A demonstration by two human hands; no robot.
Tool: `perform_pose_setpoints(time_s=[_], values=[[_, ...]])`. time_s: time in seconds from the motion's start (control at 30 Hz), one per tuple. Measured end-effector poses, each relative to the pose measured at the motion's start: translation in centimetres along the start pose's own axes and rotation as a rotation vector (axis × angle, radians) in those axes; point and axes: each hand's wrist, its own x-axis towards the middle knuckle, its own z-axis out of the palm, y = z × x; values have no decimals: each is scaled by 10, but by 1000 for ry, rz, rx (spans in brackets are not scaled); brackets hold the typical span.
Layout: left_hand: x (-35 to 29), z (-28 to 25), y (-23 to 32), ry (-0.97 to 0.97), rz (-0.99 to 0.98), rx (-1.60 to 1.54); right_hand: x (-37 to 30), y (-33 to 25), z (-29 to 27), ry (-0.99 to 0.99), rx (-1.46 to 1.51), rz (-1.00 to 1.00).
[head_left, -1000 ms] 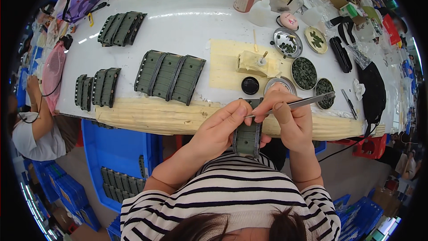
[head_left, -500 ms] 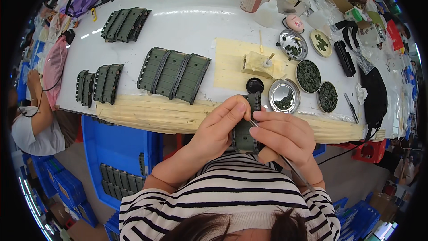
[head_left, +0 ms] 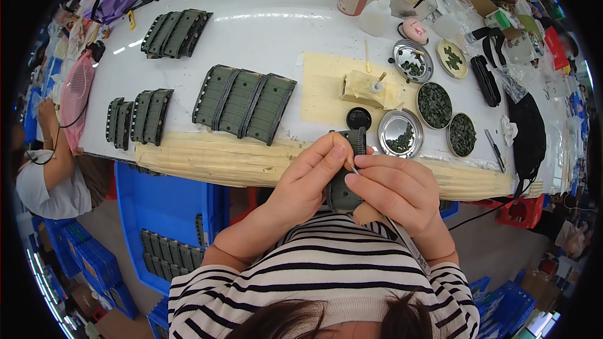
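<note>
My left hand grips a small dark green ribbed panel in front of my chest, thumb and forefinger closed at its upper part. In my right hand is a pair of slim metal tweezers, pinched near the tip, which meets the panel beside my left thumb. The contact spot is partly hidden by my fingers. Just beyond my hands stand a metal dish with small dark green pieces and a round black lid-like dish.
A large green panel and smaller ones lie to the left. Tins of green bits, a tape-covered block and a pen are on the right. A blue crate sits below the table's padded edge. Another person works at far left.
The tweezers and my right hand have shifted slightly left along the panel, and the panel has tilted a little. My left hand keeps its grip.
</note>
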Motion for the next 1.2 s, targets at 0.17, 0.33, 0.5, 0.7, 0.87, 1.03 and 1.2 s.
perform_pose_setpoints(time_s=[0.17,0.33,0.5,0.7,0.87,1.03,1.2], values=[[1,-1,0,-24,17,8,-1,0,0,0,1,8],[0,2,1,-3,21,-18,-2,2,2,1,10,-2],[1,2,1,-11,40,5,1,0,2,-3,14,10],[1,0,1,-28,51,63,-1,1,3,-8,18,21],[0,2,5,-5,-6,-83,-7,7,2,132,226,194],[-3,12,25,177,88,-190,-21,26,12,278,323,627],[-2,-6,20,223,169,-501,-27,39,26,193,86,631]])
